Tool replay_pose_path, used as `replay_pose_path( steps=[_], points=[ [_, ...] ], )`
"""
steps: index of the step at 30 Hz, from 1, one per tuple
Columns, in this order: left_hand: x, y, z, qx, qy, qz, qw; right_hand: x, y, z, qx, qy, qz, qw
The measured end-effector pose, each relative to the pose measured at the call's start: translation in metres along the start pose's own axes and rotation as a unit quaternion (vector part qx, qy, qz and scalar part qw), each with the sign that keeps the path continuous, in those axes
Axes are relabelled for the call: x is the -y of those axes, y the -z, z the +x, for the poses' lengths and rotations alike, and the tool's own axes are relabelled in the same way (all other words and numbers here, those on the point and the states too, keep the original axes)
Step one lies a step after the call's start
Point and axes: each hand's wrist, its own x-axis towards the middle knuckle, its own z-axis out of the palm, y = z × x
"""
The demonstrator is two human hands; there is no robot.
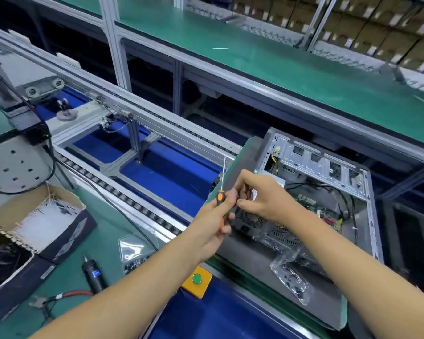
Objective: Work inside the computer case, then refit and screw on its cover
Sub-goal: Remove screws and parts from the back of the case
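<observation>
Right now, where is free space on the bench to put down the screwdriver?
Free: green mat between cardboard box and conveyor rail; grey pallet in front of the computer case. Crowded: around electric driver, screw bags, button box.

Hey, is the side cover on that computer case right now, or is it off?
Off. The computer case lies on its side, open upward, with its board, cables and drive bays showing.

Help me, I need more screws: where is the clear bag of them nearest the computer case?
Head view, lower right: the clear screw bag lies on the grey pad, against the open computer case's near end.
</observation>
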Motion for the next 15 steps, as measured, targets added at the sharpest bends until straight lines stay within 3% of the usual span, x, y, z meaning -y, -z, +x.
replay_pose_path(
  steps=[3, 9, 12, 15],
  points=[
    [-0.001, -0.004, 0.000, 0.007, 0.002, 0.006, 1.000, 0.004, 0.008, 0.000, -0.004, -0.027, 0.015, 1.000],
    [0.003, -0.009, 0.004, 0.013, -0.016, 0.022, 1.000, -0.011, 0.014, 0.005, 0.023, -0.089, 0.194, 0.977],
    [0.008, -0.009, 0.006, -0.015, -0.084, 0.098, 0.991, -0.029, 0.011, 0.008, 0.005, -0.110, 0.299, 0.948],
    [0.019, -0.004, 0.004, -0.042, -0.160, 0.244, 0.956, -0.047, 0.010, 0.008, -0.021, -0.128, 0.364, 0.922]
  ],
)
